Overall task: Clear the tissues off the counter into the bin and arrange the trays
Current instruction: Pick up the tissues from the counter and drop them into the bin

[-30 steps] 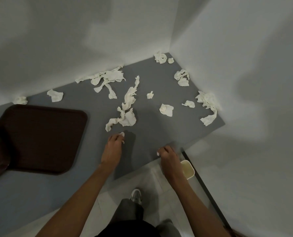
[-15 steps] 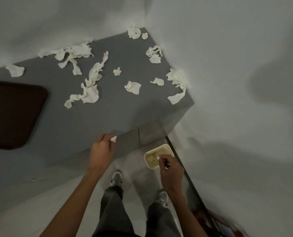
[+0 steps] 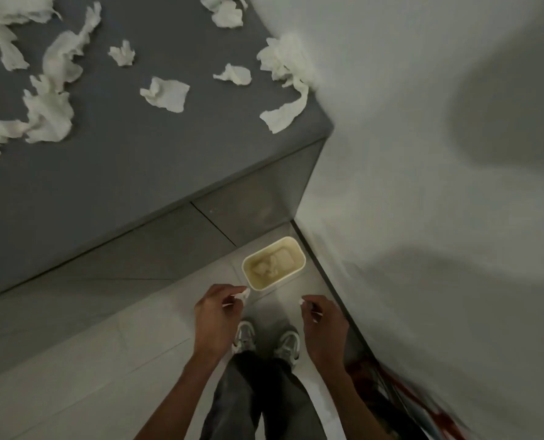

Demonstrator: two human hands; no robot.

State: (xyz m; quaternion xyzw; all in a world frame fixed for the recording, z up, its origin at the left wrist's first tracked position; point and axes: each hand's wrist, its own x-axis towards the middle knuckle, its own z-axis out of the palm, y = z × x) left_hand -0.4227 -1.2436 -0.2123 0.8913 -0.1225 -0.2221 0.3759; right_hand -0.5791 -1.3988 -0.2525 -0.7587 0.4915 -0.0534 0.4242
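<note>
I get a single view, worn on the head. It looks steeply down, taking in the tabletop point(image 3: 143, 173) corner, the floor point(image 3: 89, 360) and the bin point(image 3: 291, 271) below, with the wall point(image 3: 423, 154) close on the right.

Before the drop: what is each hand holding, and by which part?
Left hand pinches a small tissue scrap by one end. Right hand: too unclear to tell.

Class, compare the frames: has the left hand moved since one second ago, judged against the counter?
Yes. The left hand, pinching a tissue scrap, has gone from the counter top down past its front edge, beside the bin.
</note>
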